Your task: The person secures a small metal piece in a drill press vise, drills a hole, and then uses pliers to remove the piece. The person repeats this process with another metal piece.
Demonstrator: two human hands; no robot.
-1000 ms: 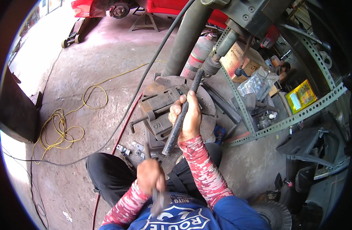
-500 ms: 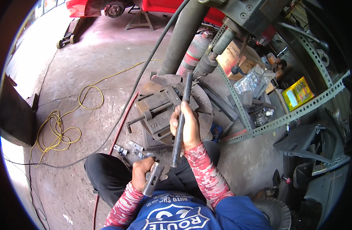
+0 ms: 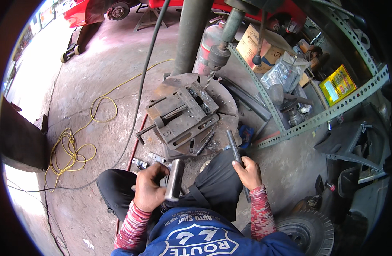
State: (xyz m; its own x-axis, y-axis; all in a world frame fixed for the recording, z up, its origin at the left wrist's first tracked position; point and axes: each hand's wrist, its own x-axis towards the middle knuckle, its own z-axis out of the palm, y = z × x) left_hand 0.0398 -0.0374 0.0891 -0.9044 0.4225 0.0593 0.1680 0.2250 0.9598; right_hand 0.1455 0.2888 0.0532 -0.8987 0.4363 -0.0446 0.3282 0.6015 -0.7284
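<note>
My left hand is closed round the handle of a hammer. Its steel head points up in front of my lap, and most of the handle is hidden. In my right hand is a dark metal rod, gripped near its middle and tilted above my right thigh. Ahead of both hands, a drill press vise with a threaded screw rests on the round table, with metal shavings around its jaws. A drill chuck with a bit hangs over the table's far side. Nearer me lies a loose drill bit.
Small metal pieces lie on the floor before my left knee. A black cable and yellow cord cross the floor at left. To the right stand a perforated metal rack, a yellow can and a tyre.
My right hand has drawn the rod back from over the vise, down and to the right. The left hand has lifted the hammer slightly. The view has shifted, showing the vise fully.
</note>
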